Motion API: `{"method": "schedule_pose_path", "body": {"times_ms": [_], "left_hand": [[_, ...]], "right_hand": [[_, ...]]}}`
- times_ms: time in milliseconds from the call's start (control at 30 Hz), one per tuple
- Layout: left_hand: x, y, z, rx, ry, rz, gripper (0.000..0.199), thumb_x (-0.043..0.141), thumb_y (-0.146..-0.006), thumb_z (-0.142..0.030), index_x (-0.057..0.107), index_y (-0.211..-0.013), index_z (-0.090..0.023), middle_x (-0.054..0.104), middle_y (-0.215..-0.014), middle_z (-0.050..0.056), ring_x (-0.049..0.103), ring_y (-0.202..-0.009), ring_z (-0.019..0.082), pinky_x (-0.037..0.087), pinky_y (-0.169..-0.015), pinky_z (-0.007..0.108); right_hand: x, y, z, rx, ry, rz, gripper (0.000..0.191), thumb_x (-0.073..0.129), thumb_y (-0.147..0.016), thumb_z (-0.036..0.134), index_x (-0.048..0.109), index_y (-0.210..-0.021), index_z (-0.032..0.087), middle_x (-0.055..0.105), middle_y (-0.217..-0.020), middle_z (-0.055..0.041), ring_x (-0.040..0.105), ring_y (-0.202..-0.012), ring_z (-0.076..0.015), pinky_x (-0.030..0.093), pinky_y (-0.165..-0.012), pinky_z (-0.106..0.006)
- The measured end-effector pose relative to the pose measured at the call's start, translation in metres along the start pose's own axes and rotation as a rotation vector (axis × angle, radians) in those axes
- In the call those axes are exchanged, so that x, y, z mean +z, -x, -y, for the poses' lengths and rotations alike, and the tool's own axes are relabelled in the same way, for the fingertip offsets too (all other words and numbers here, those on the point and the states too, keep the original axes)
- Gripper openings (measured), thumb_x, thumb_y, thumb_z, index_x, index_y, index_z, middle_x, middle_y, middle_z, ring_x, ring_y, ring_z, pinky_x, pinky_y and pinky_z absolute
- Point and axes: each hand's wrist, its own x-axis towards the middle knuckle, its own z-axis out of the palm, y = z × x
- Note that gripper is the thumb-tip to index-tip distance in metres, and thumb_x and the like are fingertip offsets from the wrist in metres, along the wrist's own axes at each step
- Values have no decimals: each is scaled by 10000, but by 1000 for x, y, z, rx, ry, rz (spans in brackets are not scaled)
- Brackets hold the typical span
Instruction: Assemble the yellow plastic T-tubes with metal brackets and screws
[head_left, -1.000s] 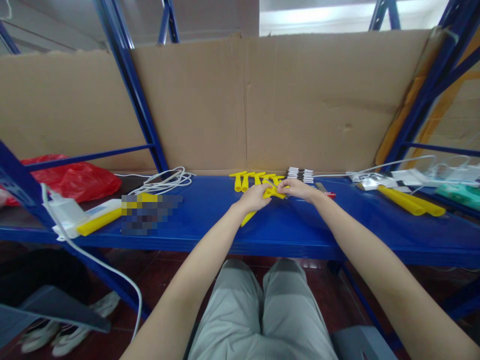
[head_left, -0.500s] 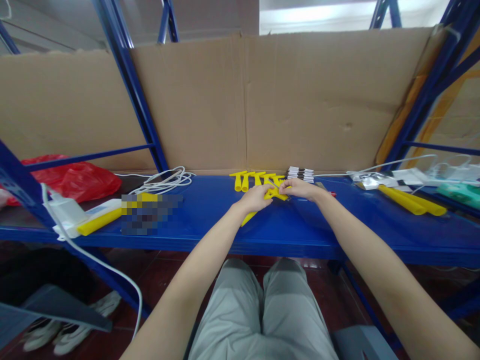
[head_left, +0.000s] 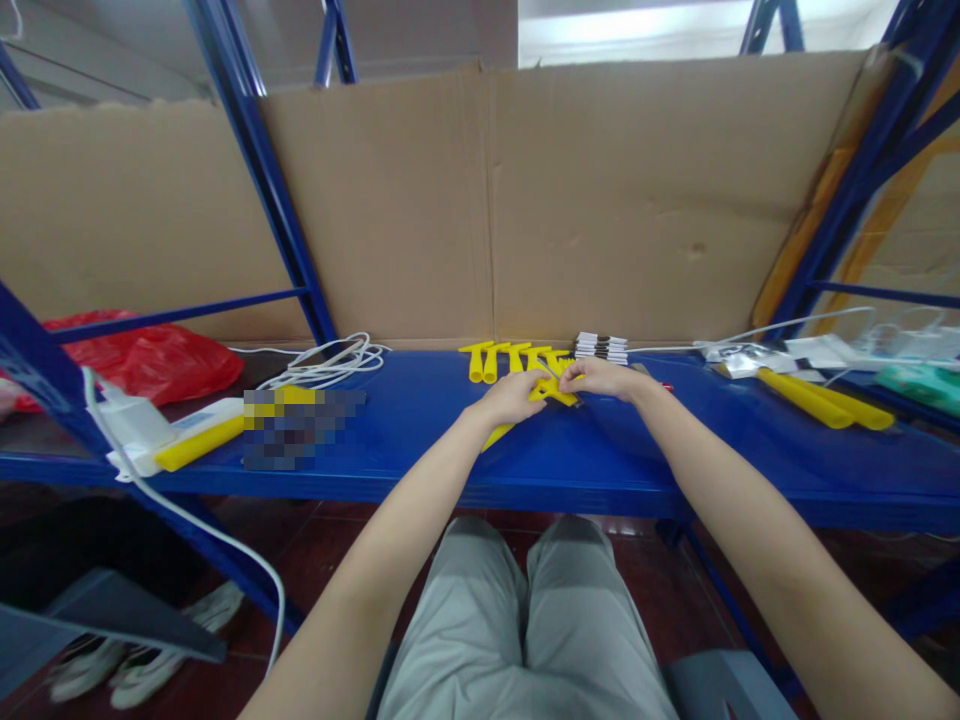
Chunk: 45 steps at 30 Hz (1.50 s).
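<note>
My left hand [head_left: 508, 399] is closed around a yellow T-shaped plastic scraper [head_left: 553, 393]. Its handle sticks out below the palm, toward the front of the shelf, and its wide head points to the back right. With fingertips pinched, my right hand [head_left: 591, 377] works at the scraper's head. A thin greyish piece shows by those fingertips, too small to name. Just behind the hands, several more yellow T-shaped scrapers [head_left: 490, 364] lie in a row, handles toward me. Beside that row stands a stack of small white-and-black packs [head_left: 600, 347].
A blue shelf top [head_left: 420, 430] has cardboard behind it. Left are coiled white cable [head_left: 337, 360], a red plastic bag [head_left: 150, 355] and a power strip [head_left: 214, 415]. Long yellow handles [head_left: 814, 400] lie right, near a silver packet [head_left: 742, 358]. Another person's shoes [head_left: 176, 645] show below left.
The scraper's head has shifted very slightly in my hands. Both hands stay in nearly the same place and keep their hold.
</note>
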Motion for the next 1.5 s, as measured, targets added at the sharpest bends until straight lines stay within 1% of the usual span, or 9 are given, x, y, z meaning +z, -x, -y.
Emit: {"method": "schedule_pose_path", "body": {"times_ms": [267,433,600,700,767,867,967,1133,1500], "left_hand": [[1,-1,2,12,7,4,469,596,-806,-182,553,-1273,-187,650,-1225,76,625,-1076,217,460,-945,321],[1,-1,2,14,4,-3,458,591,-812,-183,557,-1269,-176,655,-1216,84,624,-1076,219,460,-948,326],[-1,-1,1,-16,12,-9,470,606,-804,-178,562,-1272,-179,644,-1235,87,613,-1093,231,458,-956,334],[-2,0,1,-25,15,-18,467,611,-796,-172,572,-1261,-203,638,-1248,74,598,-1120,230,450,-969,337],[-3,0,2,-25,18,-21,476,611,-796,-175,569,-1269,-207,642,-1242,74,605,-1107,228,457,-958,338],[-4,1,4,-31,11,-23,487,603,-806,-192,564,-1290,-212,650,-1237,73,616,-1089,231,468,-938,341],[-5,2,6,-5,5,-4,473,576,-832,-193,570,-1302,-247,617,-1306,40,597,-1142,216,439,-976,324],[-6,1,7,30,-22,59,432,536,-868,-181,596,-1284,-284,621,-1298,8,598,-1157,189,407,-1012,308],[-6,0,8,8,1,22,422,561,-865,-186,605,-1276,-269,624,-1294,10,606,-1143,189,423,-998,295]], "right_hand": [[1,1,2,6,-22,9,128,650,-618,300,674,-666,184,651,-687,5,552,-660,-140,427,-632,-255],[4,2,5,22,-158,-14,107,668,-592,231,595,-653,183,584,-649,34,514,-635,-111,412,-601,-224],[5,7,10,91,-280,-14,157,677,-643,218,584,-766,191,583,-693,27,518,-625,-101,396,-537,-191],[5,9,13,125,-311,-24,169,676,-679,200,590,-824,201,637,-801,-4,583,-714,-125,454,-577,-200],[5,10,14,154,-335,-31,207,674,-695,179,587,-880,209,657,-825,-15,615,-737,-138,484,-599,-214],[5,11,15,212,-396,44,283,659,-721,159,557,-980,213,664,-737,-11,635,-647,-147,499,-582,-237],[7,10,15,226,-473,111,287,639,-733,136,537,-992,206,644,-639,11,596,-525,-129,487,-540,-238],[10,7,16,220,-526,54,311,609,-738,99,538,-1027,188,594,-538,43,526,-446,-99,443,-483,-205],[10,7,17,190,-484,10,360,573,-726,63,566,-1070,170,594,-532,38,507,-446,-87,424,-475,-187]]}}
